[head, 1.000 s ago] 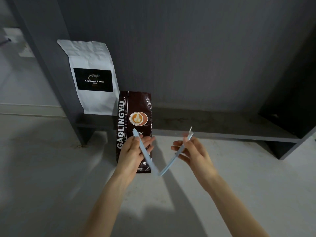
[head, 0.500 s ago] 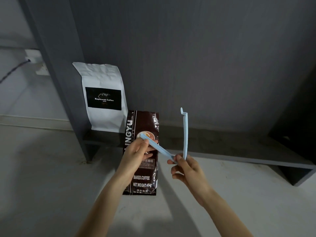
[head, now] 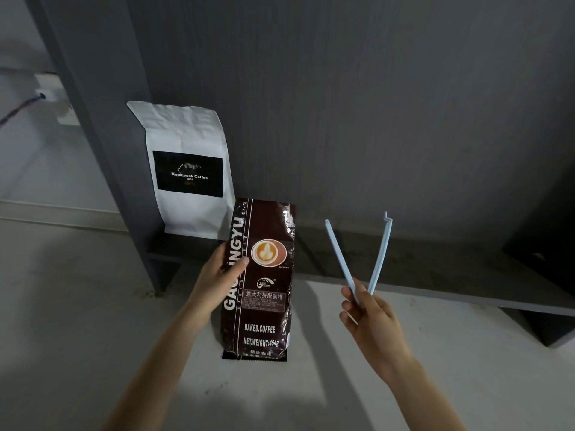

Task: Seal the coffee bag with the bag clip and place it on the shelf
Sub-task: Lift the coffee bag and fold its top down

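Note:
A dark brown coffee bag [head: 263, 312] with white lettering stands upright on the pale floor, just in front of the low grey shelf [head: 435, 269]. My left hand [head: 222, 279] grips its left edge around mid-height. My right hand [head: 370, 315] holds the light blue bag clip [head: 378, 259] by its hinge end, to the right of the bag. The clip's two arms are spread apart in a V pointing upward.
A white coffee bag [head: 189, 169] with a black label stands at the shelf's left end against the grey back panel. A grey upright post [head: 102, 126] borders the shelf on the left. A wall socket with a cable [head: 46, 94] is far left.
My left hand let go of the clip arm and took hold of the brown bag. My right hand moved right with the clip, its arms now both pointing up. The view came closer.

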`<state>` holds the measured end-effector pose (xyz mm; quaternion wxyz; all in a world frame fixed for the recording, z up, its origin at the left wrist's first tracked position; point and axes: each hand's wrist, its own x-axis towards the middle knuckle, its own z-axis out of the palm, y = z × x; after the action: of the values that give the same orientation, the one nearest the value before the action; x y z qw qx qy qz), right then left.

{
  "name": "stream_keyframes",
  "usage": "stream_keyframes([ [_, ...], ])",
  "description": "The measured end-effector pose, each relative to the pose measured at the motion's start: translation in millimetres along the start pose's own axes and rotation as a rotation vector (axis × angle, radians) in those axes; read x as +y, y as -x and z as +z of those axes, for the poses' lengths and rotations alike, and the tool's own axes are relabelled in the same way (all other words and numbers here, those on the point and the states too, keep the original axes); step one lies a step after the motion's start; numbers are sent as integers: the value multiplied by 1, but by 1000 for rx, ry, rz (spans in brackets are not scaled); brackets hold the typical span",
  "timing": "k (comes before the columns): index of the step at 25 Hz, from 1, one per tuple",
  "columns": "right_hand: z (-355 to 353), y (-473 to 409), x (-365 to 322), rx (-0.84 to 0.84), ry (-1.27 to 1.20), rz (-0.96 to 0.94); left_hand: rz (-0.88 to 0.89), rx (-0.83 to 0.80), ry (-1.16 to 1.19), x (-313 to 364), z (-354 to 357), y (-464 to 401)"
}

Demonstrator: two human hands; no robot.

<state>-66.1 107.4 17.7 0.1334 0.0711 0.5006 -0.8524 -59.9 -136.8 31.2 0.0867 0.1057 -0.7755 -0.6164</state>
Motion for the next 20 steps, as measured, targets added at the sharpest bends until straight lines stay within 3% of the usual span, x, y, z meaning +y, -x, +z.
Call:
stream_keyframes([
  [7, -8, 11, 7, 3, -17, 28, -85, 24, 160, -13, 5, 5],
  [11, -3, 14, 8, 14, 17, 51, -46, 24, 100, -19, 8, 17],
  [14, 0, 17, 10, 17, 55, 55, -22, 60, 206, -20, 17, 31],
  [20, 0, 24, -4, -47, -91, -4, 18, -49, 374, -8, 53, 50],
])
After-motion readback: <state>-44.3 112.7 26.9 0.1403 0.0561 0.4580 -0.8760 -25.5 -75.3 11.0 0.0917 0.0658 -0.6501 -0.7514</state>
